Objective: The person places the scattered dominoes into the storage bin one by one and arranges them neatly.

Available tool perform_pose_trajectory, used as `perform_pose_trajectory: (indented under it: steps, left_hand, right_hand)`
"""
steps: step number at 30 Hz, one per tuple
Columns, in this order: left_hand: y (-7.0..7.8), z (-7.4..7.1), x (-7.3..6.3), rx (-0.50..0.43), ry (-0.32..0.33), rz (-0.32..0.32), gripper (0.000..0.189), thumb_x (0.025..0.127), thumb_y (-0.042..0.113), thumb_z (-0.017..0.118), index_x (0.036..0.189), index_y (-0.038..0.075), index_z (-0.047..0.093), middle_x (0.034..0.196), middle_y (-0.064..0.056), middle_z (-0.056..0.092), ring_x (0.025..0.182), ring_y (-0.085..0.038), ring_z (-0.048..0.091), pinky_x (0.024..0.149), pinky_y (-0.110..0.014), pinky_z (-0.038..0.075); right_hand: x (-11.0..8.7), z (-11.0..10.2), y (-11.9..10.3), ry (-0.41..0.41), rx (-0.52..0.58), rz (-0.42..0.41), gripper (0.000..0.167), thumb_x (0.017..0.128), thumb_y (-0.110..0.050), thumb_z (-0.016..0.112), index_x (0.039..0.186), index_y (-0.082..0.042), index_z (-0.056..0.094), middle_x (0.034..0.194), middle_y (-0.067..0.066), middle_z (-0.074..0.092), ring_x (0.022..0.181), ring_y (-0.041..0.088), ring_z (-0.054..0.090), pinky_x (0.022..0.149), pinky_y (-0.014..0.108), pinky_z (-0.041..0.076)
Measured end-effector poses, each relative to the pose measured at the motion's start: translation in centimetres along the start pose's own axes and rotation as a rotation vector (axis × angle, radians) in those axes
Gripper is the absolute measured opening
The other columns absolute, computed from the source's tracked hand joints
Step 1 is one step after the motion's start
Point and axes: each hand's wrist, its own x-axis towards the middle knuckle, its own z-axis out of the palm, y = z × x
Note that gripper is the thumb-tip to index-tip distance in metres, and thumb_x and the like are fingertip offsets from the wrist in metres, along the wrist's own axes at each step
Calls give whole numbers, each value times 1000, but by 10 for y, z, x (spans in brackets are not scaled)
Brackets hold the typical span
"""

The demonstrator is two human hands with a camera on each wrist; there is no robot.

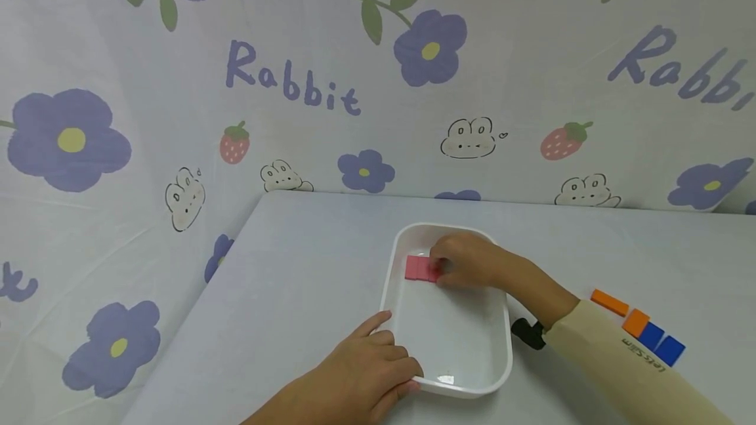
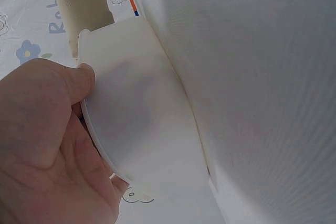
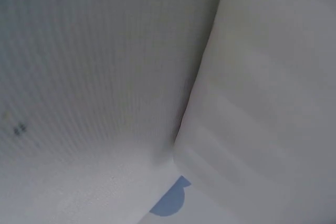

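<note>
In front of you hangs a white, cloth-like backdrop sheet [image 1: 301, 12], printed with rounded purple flowers with yellow centres [image 1: 69, 141], small red strawberries with green tops [image 1: 234, 147], black-outlined rabbit faces [image 1: 468, 143] and purple handwritten "Rabbit" lettering [image 1: 292, 85]. It continues down your left side, where faint creases show. You face a flat, pale white tabletop [image 1: 283, 281], its straight far edge meeting the sheet and its left edge slanting towards you. The light reaching you is soft, with the sheet's upper right greyer.
</note>
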Motion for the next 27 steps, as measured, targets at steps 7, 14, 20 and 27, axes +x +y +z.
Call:
perform_pose_trajectory:
  steps: [7,14,20,27]
  left_hand:
    - [0,-1,0,-23,-42,-18,16,104,29,54,100,21,67,84,13,61,79,-6,48,114,-49,30]
    - [1,-2,1,-34,-54,-25,17,104,29,54,101,21,68,85,13,62,79,-6,48,114,-50,30]
    - [1,-2,2,-35,-75,-33,18,105,30,52,102,21,68,86,13,62,79,-6,48,115,-50,30]
    - [1,-2,2,-44,-94,-46,18,105,30,53,103,21,68,88,13,63,80,-5,48,115,-49,29]
  right_hand:
    - [2,2,5,2,0,-13,18,80,-17,86,94,-16,75,86,-8,67,81,11,59,82,30,56]
    - [1,1,7,-7,31,-16,16,81,-16,85,94,-15,76,88,-6,68,85,15,61,84,33,56]
    - [-6,-6,4,16,78,17,14,85,-12,80,98,-13,75,94,-3,70,92,21,64,87,39,56]
    - [-21,-13,6,43,86,36,14,89,-11,74,103,-9,75,105,2,70,103,25,64,90,43,55]
